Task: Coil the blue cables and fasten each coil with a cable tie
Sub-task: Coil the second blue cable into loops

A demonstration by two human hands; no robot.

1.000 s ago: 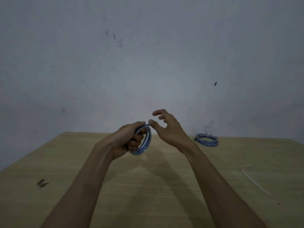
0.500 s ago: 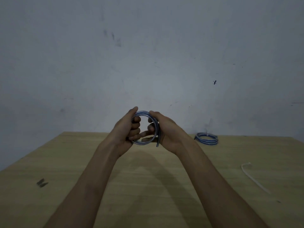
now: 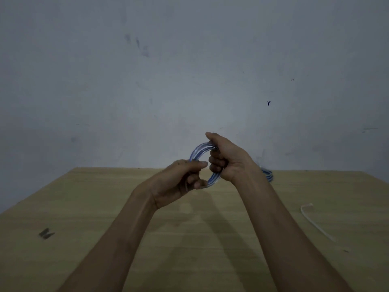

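Note:
A coil of blue cable (image 3: 197, 151) stands upright in the air above the far middle of the wooden table (image 3: 105, 207). My left hand (image 3: 179, 182) pinches its lower left side, thumb on top. My right hand (image 3: 225, 161) is closed around its right side, fingers through the ring. A second blue coil (image 3: 267, 174) lies on the table at the back, mostly hidden behind my right wrist. A white cable tie (image 3: 313, 220) lies loose on the table to the right.
A small dark clip-like object (image 3: 46, 233) lies on the table at the near left. A grey wall (image 3: 189, 70) rises right behind the table's far edge.
My right hand went from open beside the coil to gripping its right side. The coil turned from edge-on to facing me and rose slightly. Both hands shifted right.

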